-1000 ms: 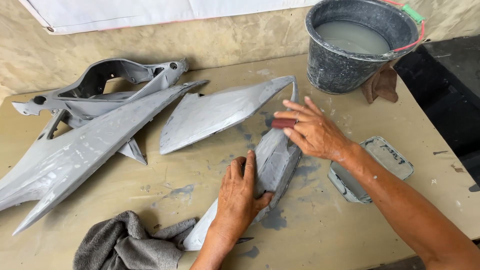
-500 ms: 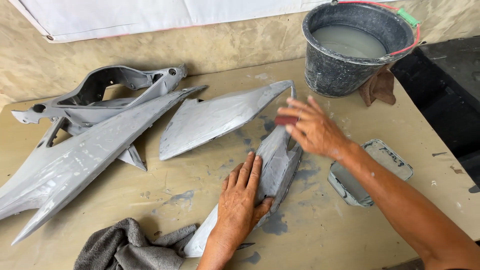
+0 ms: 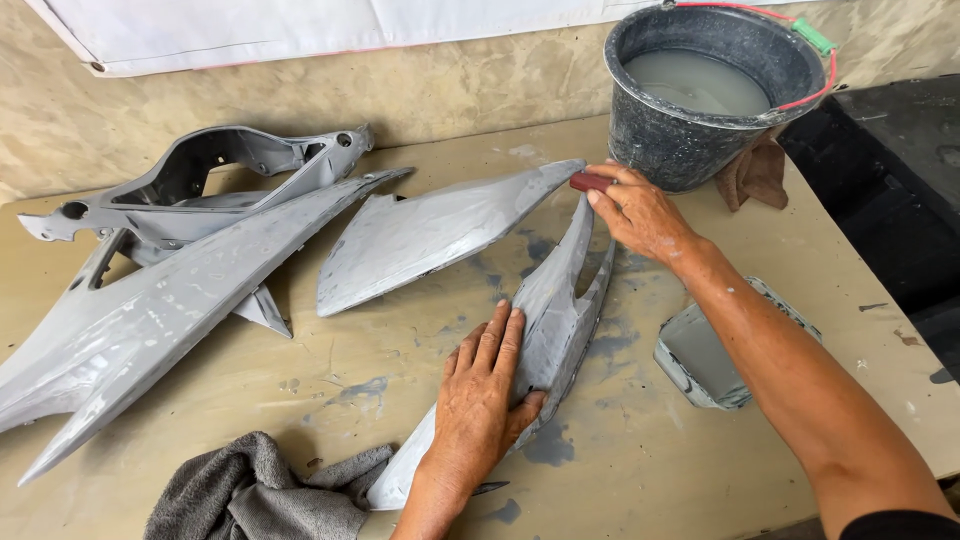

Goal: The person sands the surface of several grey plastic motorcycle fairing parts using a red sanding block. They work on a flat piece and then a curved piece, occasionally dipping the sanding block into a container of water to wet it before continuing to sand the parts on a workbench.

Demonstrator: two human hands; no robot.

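A long grey primed fairing panel (image 3: 560, 300) lies across the wet table. My left hand (image 3: 485, 395) presses flat on its lower half, fingers spread over it. My right hand (image 3: 635, 210) is at the panel's upper tip and pinches a small dark red sanding block (image 3: 588, 182) against it. A second grey panel (image 3: 440, 235) lies just left of that tip.
A dark bucket (image 3: 700, 150) of cloudy water stands at the back right with a brown rag (image 3: 755, 175) beside it. A small grey cover (image 3: 700, 355) lies under my right forearm. More grey panels (image 3: 150, 310) fill the left side; a grey cloth (image 3: 250, 495) sits at the front.
My right hand has slid with the sanding block from the panel's middle up to its far tip. My left hand has stayed pressed on the lower half.
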